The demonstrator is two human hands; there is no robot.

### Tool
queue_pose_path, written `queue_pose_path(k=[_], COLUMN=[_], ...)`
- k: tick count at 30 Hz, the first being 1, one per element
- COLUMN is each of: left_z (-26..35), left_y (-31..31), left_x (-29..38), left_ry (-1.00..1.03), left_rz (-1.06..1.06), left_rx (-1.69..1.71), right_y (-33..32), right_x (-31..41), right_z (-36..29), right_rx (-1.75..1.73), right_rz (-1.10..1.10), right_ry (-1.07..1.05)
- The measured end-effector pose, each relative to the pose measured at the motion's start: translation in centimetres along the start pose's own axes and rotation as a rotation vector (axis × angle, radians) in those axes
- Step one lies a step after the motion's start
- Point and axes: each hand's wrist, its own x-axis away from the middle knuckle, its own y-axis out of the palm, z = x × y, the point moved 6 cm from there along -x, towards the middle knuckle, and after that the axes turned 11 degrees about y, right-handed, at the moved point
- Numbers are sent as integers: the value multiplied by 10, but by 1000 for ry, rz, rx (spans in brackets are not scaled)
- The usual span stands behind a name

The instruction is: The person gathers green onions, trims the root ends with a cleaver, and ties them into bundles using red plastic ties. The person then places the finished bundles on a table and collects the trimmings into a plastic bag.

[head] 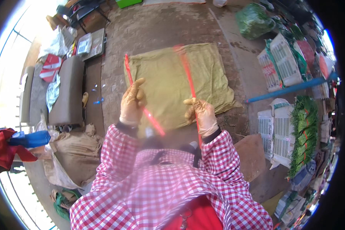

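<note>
My left hand point(133, 100), in a thin tan glove, is closed around a red plastic strip point(153, 120) whose ends stick out above and below the fist. In the same kind of glove, my right hand point(201, 113) grips another red plastic strip point(190, 80); its upper part is blurred and its lower end hangs beside my sleeve. The hands are apart, and whether the two strips are separate pieces cannot be seen for certain. Beneath and beyond them a yellowish cloth sack point(172, 74) lies spread on the brick floor.
On the left stand a grey sofa point(66, 92) and a cloth-covered heap point(74, 152). A blue pole point(290, 89) juts in from the right. Below it, bundled green leafy stalks point(304, 135) lie beside printed white sacks point(283, 132). A green bag point(253, 21) stands far right.
</note>
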Motion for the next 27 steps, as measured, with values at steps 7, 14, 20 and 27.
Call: queue_pose_path(k=[7,14,20,27], left_z=[59,81,108,123], left_y=[-156,-198,-243,-297], left_x=[-8,-28,-37,-59], left_ry=[-112,-128,-55,142], left_rz=[48,-28,121,355], left_rx=[-96,147,411,532], right_y=[181,288,355,455], right_x=[-74,-111,-130,-152], right_z=[29,52,41,54], right_rx=[-50,84,1150,1882], right_rz=[-146,-230,108,175], right_ry=[172,256,-335,-1340])
